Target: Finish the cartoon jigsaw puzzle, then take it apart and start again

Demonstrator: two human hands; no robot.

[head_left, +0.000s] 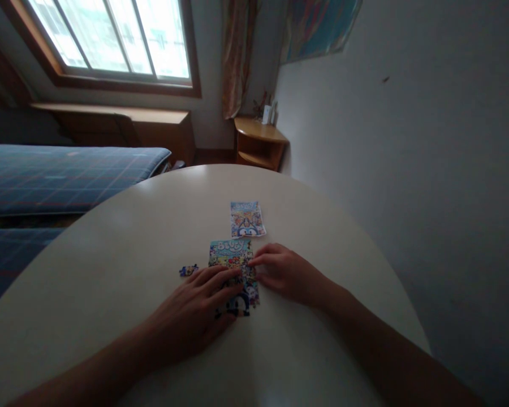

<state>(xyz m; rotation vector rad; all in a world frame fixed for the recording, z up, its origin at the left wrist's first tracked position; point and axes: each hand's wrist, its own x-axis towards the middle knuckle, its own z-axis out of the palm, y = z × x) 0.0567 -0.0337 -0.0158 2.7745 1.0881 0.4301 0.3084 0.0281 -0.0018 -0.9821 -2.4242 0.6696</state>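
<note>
Two bare forearms come in from the lower corners, the left forearm (119, 359) and the right forearm (365, 333), both over a pale, round-edged table (123, 249). The left hand (206, 297) lies palm down with its fingers stretched out and slightly apart, resting across the lower left part of a colourful jigsaw puzzle (229, 255). Its thumb reaches along the puzzle's bottom edge, and it grips nothing that shows. The right hand (290, 274) is at the puzzle's right edge, its fingers curled and its thumb drawn near them, leaving only a narrow gap. Its fingertips touch or nearly touch that edge; whether they pinch a piece I cannot tell.

The puzzle lies flat near the middle of the table, with "BLUEY" lettering along its top and a dark blue character's face at the bottom, partly covered by the left hand. Its lower right side is uneven. Just beyond the left fingers sits a small clump of puzzle pieces (189, 270), apart from the puzzle. Past the puzzle's top is a printed picture sheet (247, 219) with similar artwork.

Farther off are a blue plaid cushion (68, 175) at left, a wooden corner shelf (261, 131) and a bright window (119, 37).
</note>
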